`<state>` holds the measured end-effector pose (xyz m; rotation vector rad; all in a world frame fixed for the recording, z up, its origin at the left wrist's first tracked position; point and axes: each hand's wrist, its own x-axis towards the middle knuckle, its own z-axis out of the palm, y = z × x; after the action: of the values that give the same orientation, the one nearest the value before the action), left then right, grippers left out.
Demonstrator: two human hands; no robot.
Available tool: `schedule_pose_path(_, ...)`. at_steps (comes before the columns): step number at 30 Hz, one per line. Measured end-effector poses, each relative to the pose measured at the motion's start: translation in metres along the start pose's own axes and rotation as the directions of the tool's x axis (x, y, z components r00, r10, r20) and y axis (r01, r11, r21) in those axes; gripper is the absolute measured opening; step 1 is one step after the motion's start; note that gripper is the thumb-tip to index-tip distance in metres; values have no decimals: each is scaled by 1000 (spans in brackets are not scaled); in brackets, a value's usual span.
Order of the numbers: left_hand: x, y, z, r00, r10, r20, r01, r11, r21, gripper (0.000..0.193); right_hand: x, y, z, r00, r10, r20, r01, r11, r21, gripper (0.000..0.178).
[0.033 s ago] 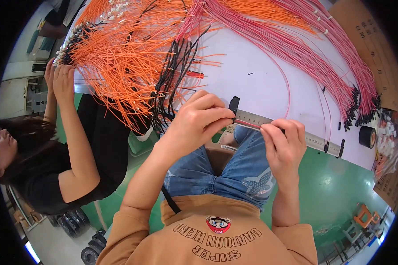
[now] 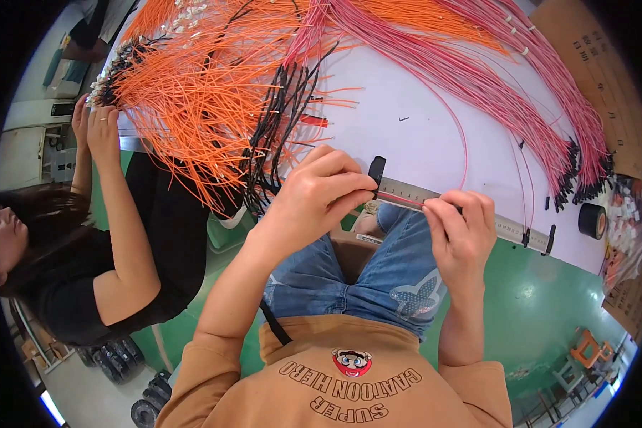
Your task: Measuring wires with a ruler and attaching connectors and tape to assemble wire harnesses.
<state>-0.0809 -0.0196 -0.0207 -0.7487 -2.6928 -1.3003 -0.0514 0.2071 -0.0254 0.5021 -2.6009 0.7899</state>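
A steel ruler (image 2: 512, 230) lies along the near edge of the white table, with strips of black tape (image 2: 377, 169) across its ends. My left hand (image 2: 312, 196) is closed in a pinch at the ruler's left end, holding a thin pink-red wire (image 2: 402, 201). The wire runs straight along the ruler's near edge to my right hand (image 2: 465, 228), whose thumb and forefinger pinch it too. My left fingertips hide one end of the wire. From behind my right hand a pink strand (image 2: 464, 150) curves up towards the pink bundle.
Orange wires (image 2: 192, 107) and black-sleeved leads (image 2: 282, 121) heap at the left. A pink wire bundle (image 2: 464, 78) with black ends stretches right. A black tape roll (image 2: 592, 220) and cardboard box (image 2: 595, 78) stand right. Another person (image 2: 132, 242) handles wire ends at left.
My right hand has slid slightly to the right along the ruler, leaving a longer stretch of wire between the hands. My left hand stays almost where it was.
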Motion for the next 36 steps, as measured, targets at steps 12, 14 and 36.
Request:
schedule_pose_path(12,9,5,-9,995,-37,96,37,999,3,13,6,3,-8,996,36,84,-43,995,88,15)
schedule_pose_path(14,9,5,-9,995,-41,96,40,999,6,13,7,3,-8,996,36,87,-45,994,101,15)
schedule_pose_path(36,6,8,-5,999,23,34,-27,993,115,20,6,5,-8,993,49,103,-61,991,122,13)
